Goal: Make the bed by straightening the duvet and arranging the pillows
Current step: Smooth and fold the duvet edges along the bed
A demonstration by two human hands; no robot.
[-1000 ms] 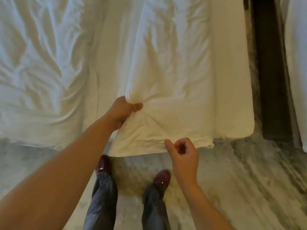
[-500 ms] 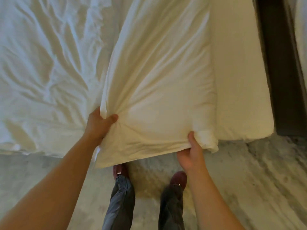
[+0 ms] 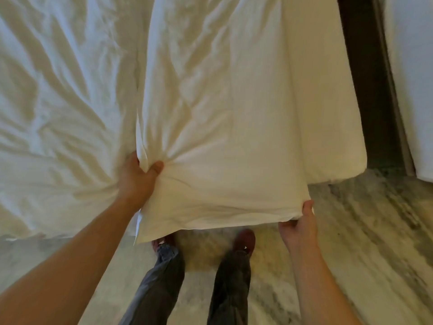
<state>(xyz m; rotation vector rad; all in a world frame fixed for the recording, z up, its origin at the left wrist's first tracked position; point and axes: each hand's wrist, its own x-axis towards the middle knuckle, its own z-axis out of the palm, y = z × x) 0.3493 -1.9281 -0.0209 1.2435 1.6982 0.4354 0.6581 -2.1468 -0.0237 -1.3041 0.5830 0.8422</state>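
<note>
A white pillow (image 3: pixel 222 137) lies lengthwise across the bed's near side, its lower end hanging past the edge over the floor. My left hand (image 3: pixel 137 178) grips a bunched fold on the pillow's left side. My right hand (image 3: pixel 298 227) pinches the pillow's lower right corner from beneath. A crumpled white duvet (image 3: pixel 61 109) covers the bed to the left. A smooth second pillow (image 3: pixel 328 102) lies along the first pillow's right side.
Marbled grey floor (image 3: pixel 363 242) spreads below the bed. My legs in dark trousers and dark red shoes (image 3: pixel 243 240) stand under the pillow's end. A dark gap (image 3: pixel 365 78) runs on the right, with more white bedding (image 3: pixel 412 78) beyond it.
My right hand went from curled and empty to holding the pillow's lower right corner. Both hands have drawn the pillow's end off the bed edge, towards me.
</note>
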